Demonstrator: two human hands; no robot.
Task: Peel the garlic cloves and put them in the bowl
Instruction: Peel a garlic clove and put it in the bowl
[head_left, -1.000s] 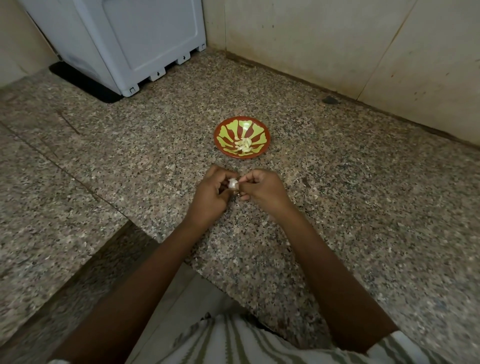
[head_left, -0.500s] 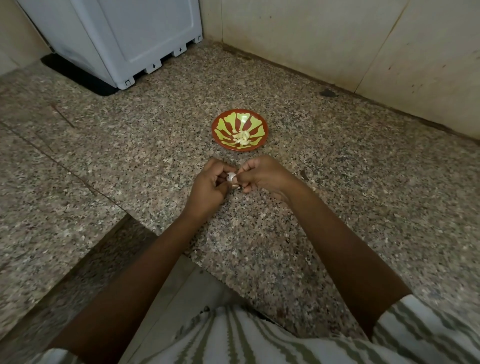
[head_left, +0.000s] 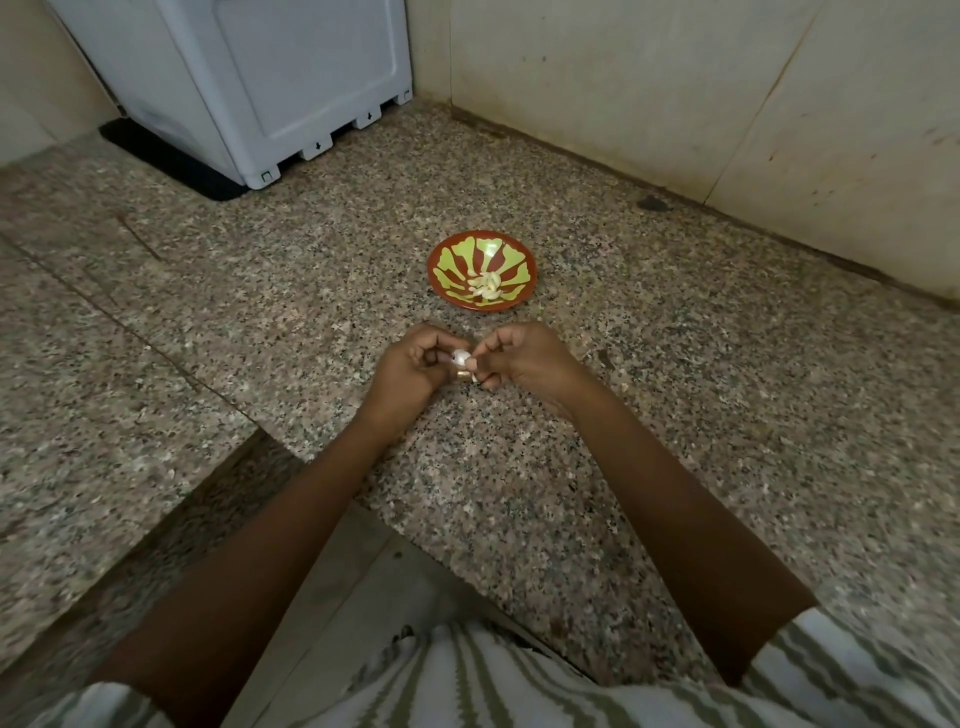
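we look down on a speckled granite counter (head_left: 701, 441) that runs back to a pale tiled wall (head_left: 649, 93) — at far left a white appliance (head_left: 291, 78) stands on a black mat (head_left: 171, 163). a dark spot (head_left: 652, 203) lies near the wall's foot, and a thin seam (head_left: 156, 349) crosses the stone at left.

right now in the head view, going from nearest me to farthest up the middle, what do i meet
striped clothing → garlic clove pinched between left hand and right hand → bowl with peeled cloves in it → wall
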